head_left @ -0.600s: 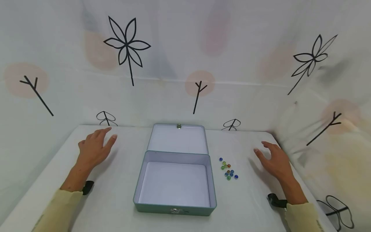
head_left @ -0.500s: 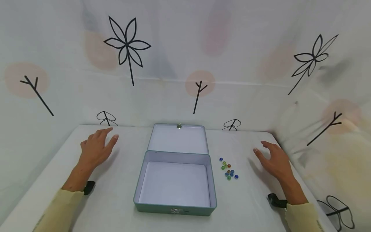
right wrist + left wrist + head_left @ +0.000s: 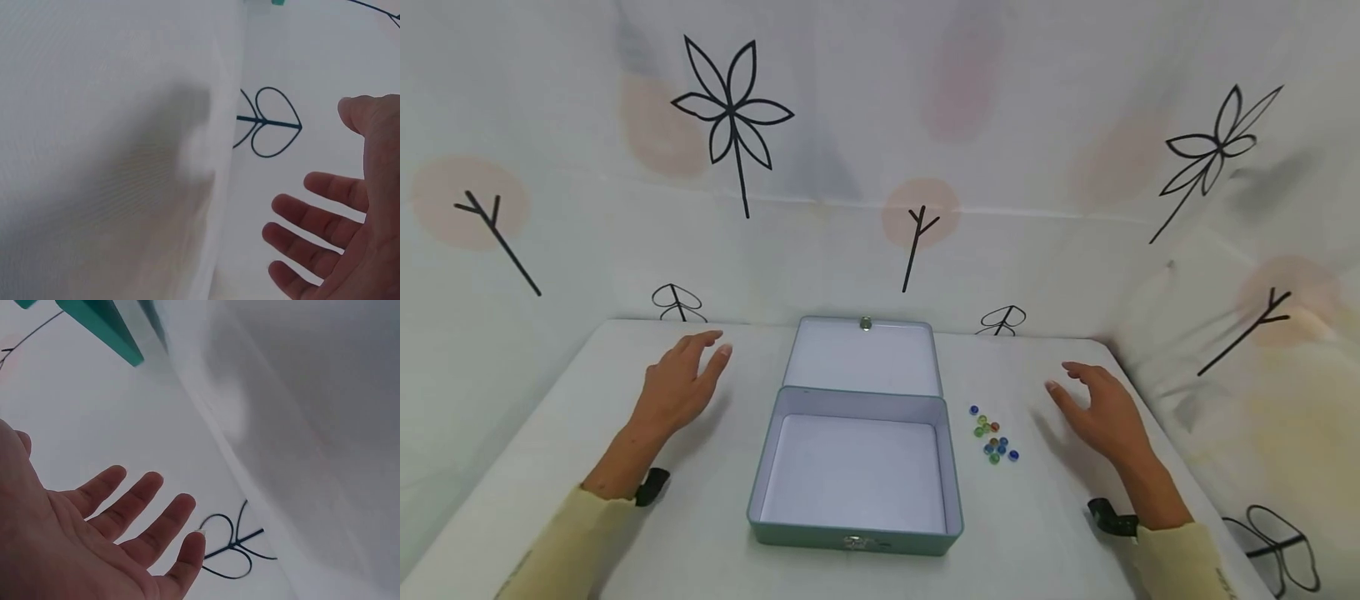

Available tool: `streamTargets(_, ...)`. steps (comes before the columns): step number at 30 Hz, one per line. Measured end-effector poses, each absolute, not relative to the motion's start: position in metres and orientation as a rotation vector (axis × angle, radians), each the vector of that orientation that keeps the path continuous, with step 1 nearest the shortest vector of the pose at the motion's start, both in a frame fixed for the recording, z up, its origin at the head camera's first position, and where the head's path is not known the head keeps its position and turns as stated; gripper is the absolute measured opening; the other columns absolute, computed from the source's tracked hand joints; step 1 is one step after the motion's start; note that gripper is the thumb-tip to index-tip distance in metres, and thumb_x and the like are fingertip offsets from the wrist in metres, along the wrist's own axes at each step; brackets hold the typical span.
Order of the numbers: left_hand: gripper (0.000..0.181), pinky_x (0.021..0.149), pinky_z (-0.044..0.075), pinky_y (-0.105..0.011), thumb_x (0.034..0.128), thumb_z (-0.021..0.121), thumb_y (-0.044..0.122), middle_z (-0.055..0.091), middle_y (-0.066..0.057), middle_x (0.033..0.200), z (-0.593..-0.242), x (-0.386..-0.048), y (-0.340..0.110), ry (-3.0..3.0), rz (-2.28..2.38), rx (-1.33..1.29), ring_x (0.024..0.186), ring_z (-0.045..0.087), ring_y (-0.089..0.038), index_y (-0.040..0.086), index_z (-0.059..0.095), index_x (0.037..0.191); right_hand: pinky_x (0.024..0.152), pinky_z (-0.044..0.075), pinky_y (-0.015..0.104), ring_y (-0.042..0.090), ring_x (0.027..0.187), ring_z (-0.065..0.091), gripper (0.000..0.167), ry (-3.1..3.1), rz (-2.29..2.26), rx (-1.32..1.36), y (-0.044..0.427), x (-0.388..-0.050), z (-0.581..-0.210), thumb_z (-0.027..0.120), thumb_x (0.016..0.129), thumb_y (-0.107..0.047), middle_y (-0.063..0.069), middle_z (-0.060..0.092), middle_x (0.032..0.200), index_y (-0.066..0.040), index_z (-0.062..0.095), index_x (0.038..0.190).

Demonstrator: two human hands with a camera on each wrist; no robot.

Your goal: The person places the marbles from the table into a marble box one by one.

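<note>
A green metal box (image 3: pixel 850 540) stands in the middle of the table in the head view, its lid (image 3: pixel 863 358) swung back and its white inside bare. Right of the box lies a loose group of small glass marbles (image 3: pixel 994 442), blue, green and orange. My left hand (image 3: pixel 677 385) hovers left of the box with fingers spread and nothing in it; the left wrist view shows its palm and relaxed fingers (image 3: pixel 140 506). Over the table's right side, beyond the marbles, my right hand (image 3: pixel 1107 412) is held with thumb and fingers apart, touching nothing.
White cloth covers the table (image 3: pixel 700 533). Behind and to the right rises a white curtain (image 3: pixel 850 150) printed with black flowers and twigs. A metal clasp (image 3: pixel 859 542) sits on the box's front. Each wrist bears a dark strapped device (image 3: pixel 1112 518).
My left hand has moved right, nearer the box. The right hand has shifted slightly left. Box and marbles stay where they were; the head view has tilted a little.
</note>
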State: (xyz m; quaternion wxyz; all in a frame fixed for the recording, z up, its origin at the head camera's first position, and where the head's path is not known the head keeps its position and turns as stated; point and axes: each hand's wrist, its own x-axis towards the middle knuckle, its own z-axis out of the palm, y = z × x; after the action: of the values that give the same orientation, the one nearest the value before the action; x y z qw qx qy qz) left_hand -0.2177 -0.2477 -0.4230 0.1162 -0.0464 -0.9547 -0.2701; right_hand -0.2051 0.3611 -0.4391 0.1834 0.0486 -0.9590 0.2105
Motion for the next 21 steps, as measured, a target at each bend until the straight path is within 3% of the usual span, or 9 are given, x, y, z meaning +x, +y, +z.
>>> streamTargets(8,0.068,0.108,0.041,-0.068,0.1136,0.033,0.056,0.050,-0.022,0.155,-0.419,-0.208,-0.226,-2.800,-0.978,-0.177,0.138,0.051,-0.046,0.008,0.044,0.160,0.098,0.046,0.070,0.050,0.120,0.057,0.056,-2.711,0.584,0.136,0.352,-0.204,-0.435,0.069,0.104,-0.038,0.030,0.061,0.133,0.003,0.060,0.141)
streamTargets(21,0.063,0.107,0.046,-0.063,0.1136,0.037,0.055,0.059,-0.014,0.150,-0.424,-0.198,-0.198,-2.743,-1.172,-0.259,0.134,0.058,-0.037,0.011,0.050,0.156,0.094,0.049,0.068,0.049,0.117,0.060,0.051,-2.716,0.579,0.153,0.334,-0.201,-0.426,0.072,0.102,-0.033,0.028,0.063,0.130,0.001,0.062,0.139)
